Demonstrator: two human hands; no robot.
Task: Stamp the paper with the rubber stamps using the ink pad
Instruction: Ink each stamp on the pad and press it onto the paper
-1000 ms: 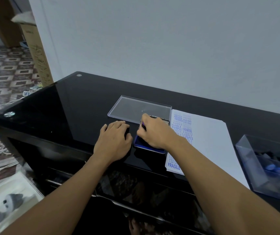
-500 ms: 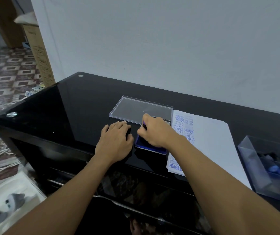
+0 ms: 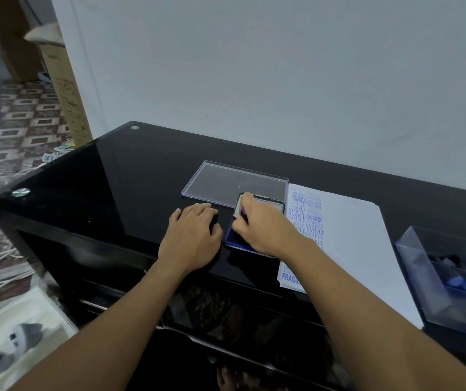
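A blue ink pad (image 3: 233, 237) lies open on the black glass table (image 3: 119, 193), its lid raised at the far end. My right hand (image 3: 263, 225) is over the pad, fingers curled round a small rubber stamp (image 3: 241, 212) that is pressed down on the ink. My left hand (image 3: 193, 239) rests flat on the table just left of the pad, fingers straight. The white paper (image 3: 350, 232) lies right of the pad, with several blue stamp marks down its left side.
A clear flat plastic lid (image 3: 226, 182) lies behind the hands. A clear plastic box (image 3: 423, 272) with blue stamps stands at the right edge. A wall runs behind the table; cardboard and cables are on the floor to the left.
My hands have stayed in place. The right hand still holds the stamp on the ink pad; only the camera has shifted slightly.
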